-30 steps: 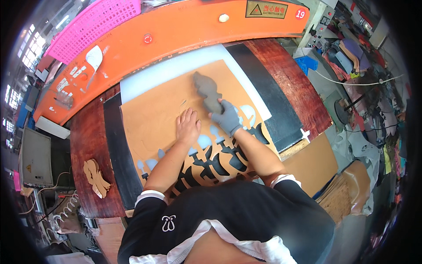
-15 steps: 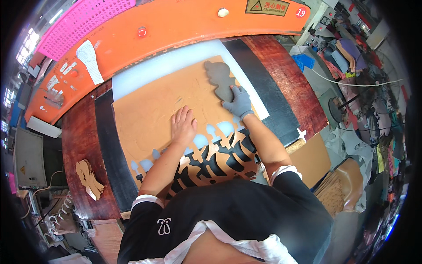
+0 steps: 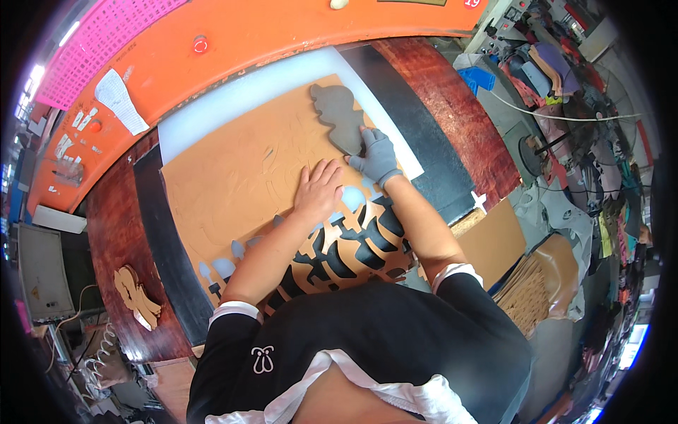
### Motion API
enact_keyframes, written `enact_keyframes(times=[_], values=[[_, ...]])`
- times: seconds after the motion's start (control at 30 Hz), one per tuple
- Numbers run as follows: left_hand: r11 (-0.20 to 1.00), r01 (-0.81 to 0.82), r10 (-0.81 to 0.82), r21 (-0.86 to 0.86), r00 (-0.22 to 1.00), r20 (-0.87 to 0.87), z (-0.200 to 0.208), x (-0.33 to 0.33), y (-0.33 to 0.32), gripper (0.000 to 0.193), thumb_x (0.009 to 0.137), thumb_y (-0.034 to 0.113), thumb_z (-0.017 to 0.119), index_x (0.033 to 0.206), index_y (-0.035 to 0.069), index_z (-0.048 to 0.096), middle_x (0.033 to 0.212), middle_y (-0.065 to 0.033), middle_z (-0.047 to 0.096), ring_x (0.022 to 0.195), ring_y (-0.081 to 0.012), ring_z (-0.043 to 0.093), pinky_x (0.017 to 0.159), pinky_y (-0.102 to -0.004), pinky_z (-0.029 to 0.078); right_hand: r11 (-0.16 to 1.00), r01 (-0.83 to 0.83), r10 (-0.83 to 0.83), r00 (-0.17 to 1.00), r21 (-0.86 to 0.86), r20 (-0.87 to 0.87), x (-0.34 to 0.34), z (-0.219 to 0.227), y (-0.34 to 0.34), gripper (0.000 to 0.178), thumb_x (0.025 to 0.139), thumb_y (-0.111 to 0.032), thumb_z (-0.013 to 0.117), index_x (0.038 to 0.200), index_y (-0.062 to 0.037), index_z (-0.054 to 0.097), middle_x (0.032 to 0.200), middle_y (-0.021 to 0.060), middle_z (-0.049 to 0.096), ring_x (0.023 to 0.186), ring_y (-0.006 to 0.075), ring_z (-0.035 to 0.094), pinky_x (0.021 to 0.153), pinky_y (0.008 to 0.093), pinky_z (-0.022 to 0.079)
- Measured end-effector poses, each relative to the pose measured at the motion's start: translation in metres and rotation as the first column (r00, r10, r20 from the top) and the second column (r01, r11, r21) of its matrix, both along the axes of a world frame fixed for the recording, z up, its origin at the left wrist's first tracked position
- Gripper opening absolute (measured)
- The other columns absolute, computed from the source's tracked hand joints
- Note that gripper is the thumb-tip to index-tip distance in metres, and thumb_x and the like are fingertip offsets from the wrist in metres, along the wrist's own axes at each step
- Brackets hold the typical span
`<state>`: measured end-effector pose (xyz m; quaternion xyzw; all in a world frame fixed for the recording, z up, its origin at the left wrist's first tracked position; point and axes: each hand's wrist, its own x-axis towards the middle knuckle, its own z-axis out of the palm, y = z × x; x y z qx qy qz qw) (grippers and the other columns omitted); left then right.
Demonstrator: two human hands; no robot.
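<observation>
A tan sheet (image 3: pixel 219 169) of leather-like material lies across a white board (image 3: pixel 187 131). Its near part is cut into curved openings, with strips of tan left between them. My bare left hand (image 3: pixel 319 189) presses flat on the sheet, fingers spread, just above the cut-out part. At the sheet's far right lies a grey cutting die (image 3: pixel 336 113) with a wavy left edge. My right hand (image 3: pixel 376 157), in a grey glove with bare fingertips, grips the die's near end between thumb and fingers.
An orange machine beam (image 3: pixel 275 28) with a red button (image 3: pixel 200 44) spans the far side. Tan cut pieces (image 3: pixel 136 295) sit on the reddish table (image 3: pixel 116 233) at left. Right of the table are a stack of tan sheets (image 3: pixel 526 304) and a blue bin (image 3: pixel 477 79).
My left hand has slid right along the sheet, closer to the die. My right hand keeps its grip on the die, which stays about in place. The whole view has shifted slightly.
</observation>
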<state>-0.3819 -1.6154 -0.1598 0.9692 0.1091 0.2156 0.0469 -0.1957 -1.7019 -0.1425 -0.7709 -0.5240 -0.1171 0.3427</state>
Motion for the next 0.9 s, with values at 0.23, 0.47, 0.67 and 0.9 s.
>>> enact_keyframes(times=[0.23,0.47,0.67,0.9], values=[[0.998,-0.016,0.012,-0.058,0.997,-0.075,-0.002,0.000,0.002,0.045,0.089,0.029,0.053,0.128,0.008,0.049,0.141,-0.0060,0.040,0.133,-0.0237,0.031,0.107,-0.0519,0.022,0.988,0.144,-0.142,0.989,0.058,-0.034,-0.016,-0.008,0.015,0.076,0.062,-0.036,0.080,0.121,0.0021,0.052,0.107,0.0195,0.054,0.098,0.0357,0.051,0.086,0.0405,0.043],[0.998,-0.011,0.009,-0.058,0.999,-0.037,0.000,-0.002,0.000,0.043,0.089,0.029,0.052,0.126,0.007,0.051,0.141,-0.0056,0.040,0.133,-0.0247,0.032,0.107,-0.0507,0.023,0.989,0.135,-0.131,0.989,0.065,-0.061,-0.014,-0.006,0.020,0.075,0.061,-0.034,0.080,0.120,0.0026,0.053,0.104,0.0186,0.054,0.097,0.0347,0.051,0.085,0.0395,0.043],[0.996,-0.029,0.025,-0.079,0.998,-0.057,0.001,-0.001,0.000,0.042,0.088,0.028,0.053,0.126,0.009,0.051,0.141,-0.0055,0.041,0.132,-0.0246,0.033,0.107,-0.0508,0.024,0.990,0.101,-0.115,0.983,-0.097,-0.140,-0.007,0.005,0.017,0.075,0.064,-0.036,0.078,0.122,0.0038,0.052,0.115,0.0204,0.054,0.104,0.0345,0.052,0.089,0.0395,0.043],[0.997,-0.029,0.025,-0.078,0.999,-0.048,0.002,0.001,0.001,0.042,0.088,0.027,0.054,0.126,0.011,0.051,0.140,-0.0048,0.043,0.132,-0.0236,0.033,0.107,-0.0500,0.024,0.963,0.117,0.106,0.665,0.242,-0.739,0.044,0.005,-0.015,0.043,0.091,-0.020,0.056,0.127,0.0008,0.048,0.109,0.0063,0.060,0.099,0.0118,0.054,0.085,0.0254,0.043]])
